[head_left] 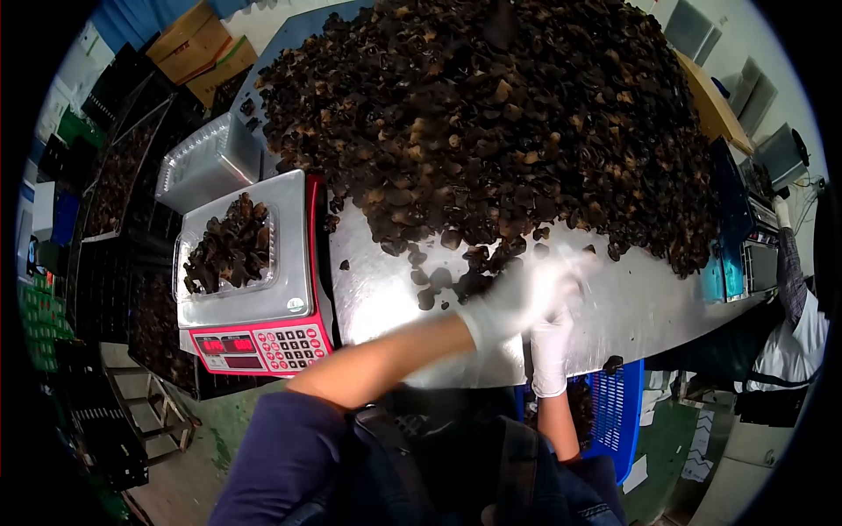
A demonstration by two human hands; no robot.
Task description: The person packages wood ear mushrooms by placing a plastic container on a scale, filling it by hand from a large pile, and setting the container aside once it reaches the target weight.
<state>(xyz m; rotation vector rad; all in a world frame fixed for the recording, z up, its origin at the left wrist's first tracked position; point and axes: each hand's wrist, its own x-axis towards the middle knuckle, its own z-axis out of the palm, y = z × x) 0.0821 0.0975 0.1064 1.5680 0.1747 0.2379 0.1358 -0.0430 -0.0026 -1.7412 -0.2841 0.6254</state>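
Note:
Both my hands wear white gloves and meet over the metal table's front edge. My left hand (519,296) reaches across from the left and is smeared by motion, so its fingers cannot be made out. Partly behind it is my right hand (551,346), fingers hidden. A few loose black fungus pieces (441,279) lie on the steel just left of my left hand. Beyond rises a big heap of dark wood ear mushrooms (491,131). On the left, a clear plastic tray (274,250) holding wood ears (230,245) rests on a red-and-silver scale (303,294).
A stack of clear plastic trays (210,162) stands behind the scale. Below the table edge hangs or stands a blue basket (624,412) with dark pieces inside. Black crates (96,272) line the left side. At far right, another person's arm (791,272) reaches toward a second scale.

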